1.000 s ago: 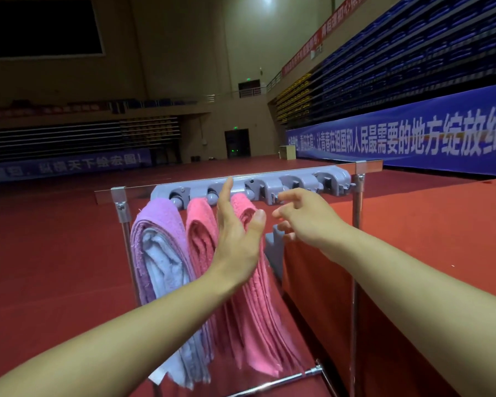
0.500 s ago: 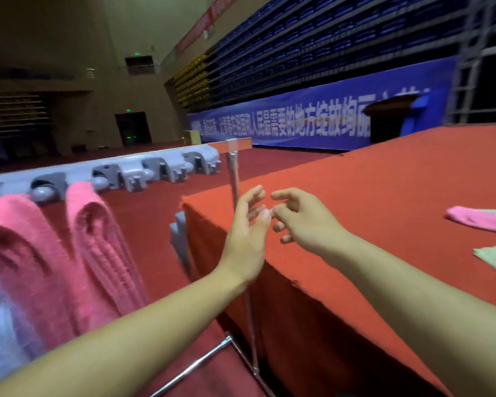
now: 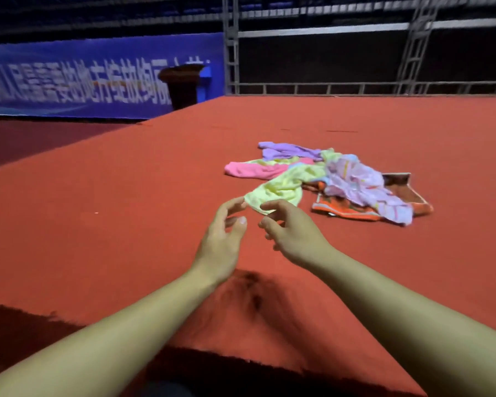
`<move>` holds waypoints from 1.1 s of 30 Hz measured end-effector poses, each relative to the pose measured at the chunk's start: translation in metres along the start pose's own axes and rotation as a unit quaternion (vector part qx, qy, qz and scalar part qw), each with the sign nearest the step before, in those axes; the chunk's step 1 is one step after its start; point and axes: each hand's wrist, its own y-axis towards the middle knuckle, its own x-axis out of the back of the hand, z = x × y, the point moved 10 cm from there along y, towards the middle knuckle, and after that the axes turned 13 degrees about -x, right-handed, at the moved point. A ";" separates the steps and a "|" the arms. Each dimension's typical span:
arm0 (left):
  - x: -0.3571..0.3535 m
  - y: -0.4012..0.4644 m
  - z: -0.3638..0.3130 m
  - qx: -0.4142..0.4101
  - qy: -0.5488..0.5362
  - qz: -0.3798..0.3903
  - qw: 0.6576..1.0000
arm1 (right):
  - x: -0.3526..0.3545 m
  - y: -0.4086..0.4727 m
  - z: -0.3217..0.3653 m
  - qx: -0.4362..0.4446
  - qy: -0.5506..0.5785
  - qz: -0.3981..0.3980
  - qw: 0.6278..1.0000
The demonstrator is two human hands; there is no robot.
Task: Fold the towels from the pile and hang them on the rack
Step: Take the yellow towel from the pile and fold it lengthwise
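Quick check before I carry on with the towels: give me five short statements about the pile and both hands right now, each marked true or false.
1. Both hands hold nothing. True: the left hand and right hand hover with loosely curled fingers, gripping no cloth.
2. The yellow-green towel is the cloth nearest the hands. True.
3. The towel rack stands beside the pile. False: no rack is in view.
4. The pink towel lies at the pile's left edge. True.
5. The pile sits on a blue surface. False: it lies on the red carpeted platform.
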 end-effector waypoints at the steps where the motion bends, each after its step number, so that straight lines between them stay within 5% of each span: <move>1: -0.018 0.004 0.009 -0.001 -0.003 0.014 1.000 | 0.013 0.004 -0.020 -0.016 -0.008 -0.017 1.000; 9: -0.082 0.029 0.092 0.024 0.020 0.036 0.999 | 0.048 0.042 -0.119 -0.081 -0.053 -0.095 0.991; 14: -0.073 0.051 0.116 -0.013 0.058 0.020 0.998 | 0.026 0.080 -0.128 -0.067 -0.084 -0.125 0.986; 27: -0.048 0.060 0.170 0.068 -0.060 -0.091 0.992 | -0.011 0.173 -0.143 -0.099 -0.189 -0.172 0.962; 33: -0.040 0.058 0.165 0.073 0.011 -0.118 0.990 | -0.007 0.151 -0.144 -0.139 -0.098 -0.154 0.973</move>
